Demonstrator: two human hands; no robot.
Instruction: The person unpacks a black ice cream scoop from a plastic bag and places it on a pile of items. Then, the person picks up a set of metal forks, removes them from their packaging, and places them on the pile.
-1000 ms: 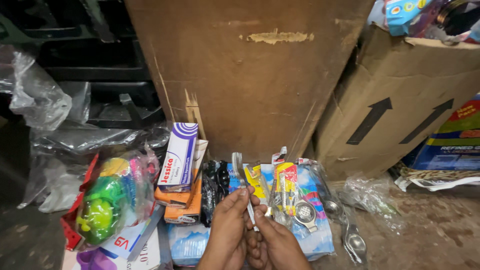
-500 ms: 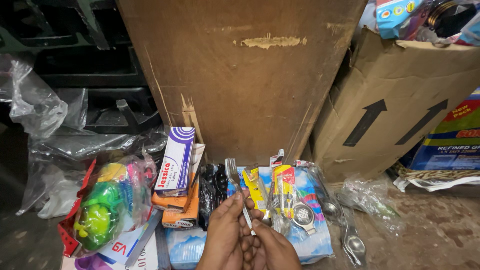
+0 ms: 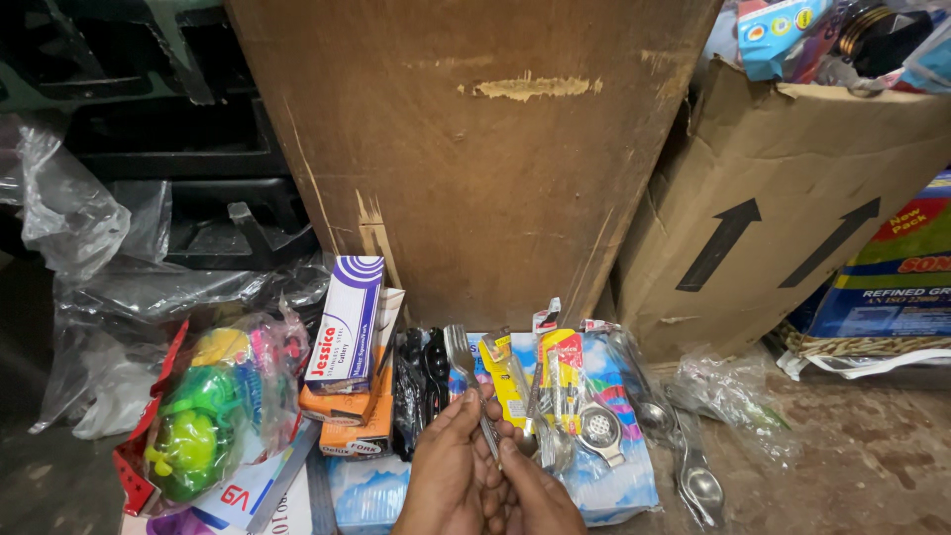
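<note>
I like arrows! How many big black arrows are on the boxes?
2. Both are on the side of the cardboard box at right: one arrow toward its left, the other arrow farther right. More may be hidden.

A tall brown cardboard panel (image 3: 475, 159), scuffed and torn near its top, stands upright at the far middle of the scene and fills most of the view. To its right leans a dented brown cardboard carton (image 3: 792, 228) printed with two black arrows pointing up and right. Far left, dark black plastic crates (image 3: 149, 149) sit in shadow, with crumpled clear plastic sheeting (image 3: 89, 258) draped in front of them. The floor (image 3: 862, 456) at the near right is rough, stained, brownish concrete; at the near left it is darker grey. Light is warm and falls mostly on the cardboard, leaving the left side dim.
</note>
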